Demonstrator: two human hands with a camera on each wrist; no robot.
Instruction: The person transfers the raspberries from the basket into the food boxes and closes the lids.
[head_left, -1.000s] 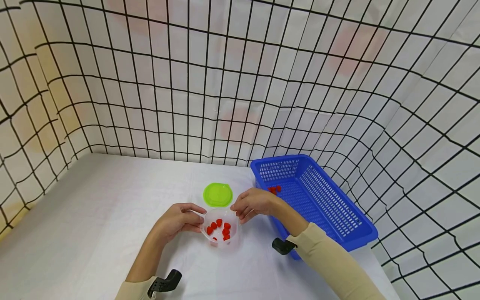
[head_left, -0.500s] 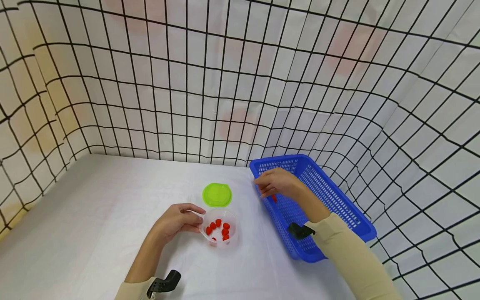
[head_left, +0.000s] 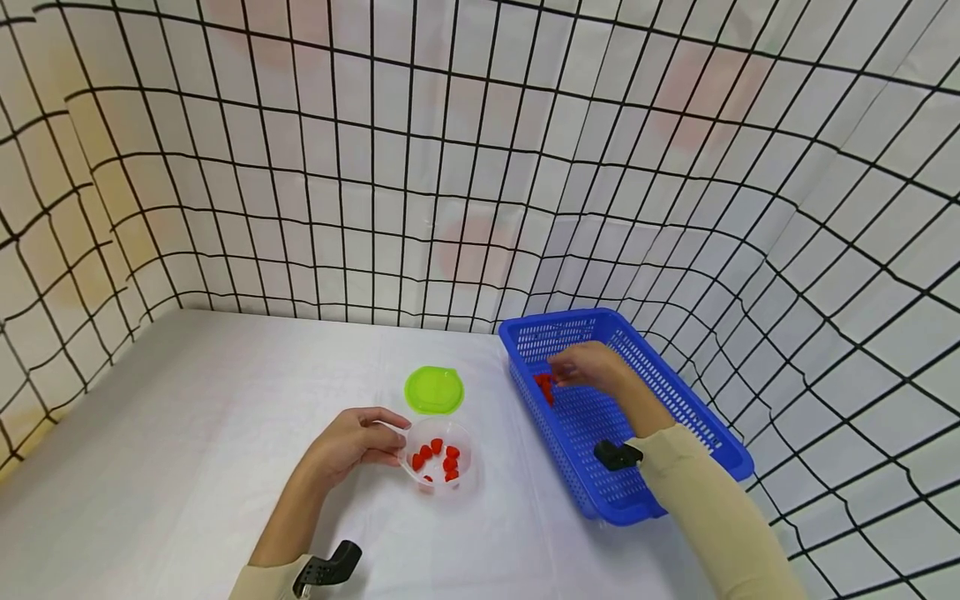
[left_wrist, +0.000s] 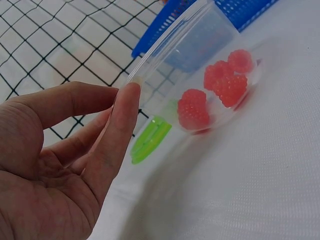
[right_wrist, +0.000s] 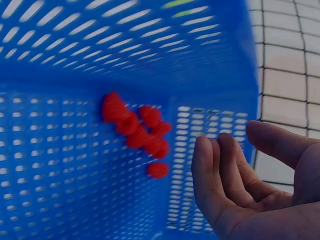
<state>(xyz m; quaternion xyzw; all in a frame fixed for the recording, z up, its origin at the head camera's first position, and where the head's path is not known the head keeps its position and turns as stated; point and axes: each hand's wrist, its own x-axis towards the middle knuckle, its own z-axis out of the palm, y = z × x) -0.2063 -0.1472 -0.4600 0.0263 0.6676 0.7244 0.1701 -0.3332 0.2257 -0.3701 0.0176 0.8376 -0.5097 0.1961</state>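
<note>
We judge the job part done: our left hand [head_left: 358, 439] pinches the cup [head_left: 438, 459] holding several berries [head_left: 437, 456], while our empty, loosely open right hand [head_left: 592, 369] hovers beside the berries [right_wrist: 137, 129] left in the basket [head_left: 675, 417].

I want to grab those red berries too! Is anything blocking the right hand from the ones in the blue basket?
Nothing visible is. The right hand is open inside the blue plastic basket, beside the small red raspberries, with only bare basket floor between.
</note>
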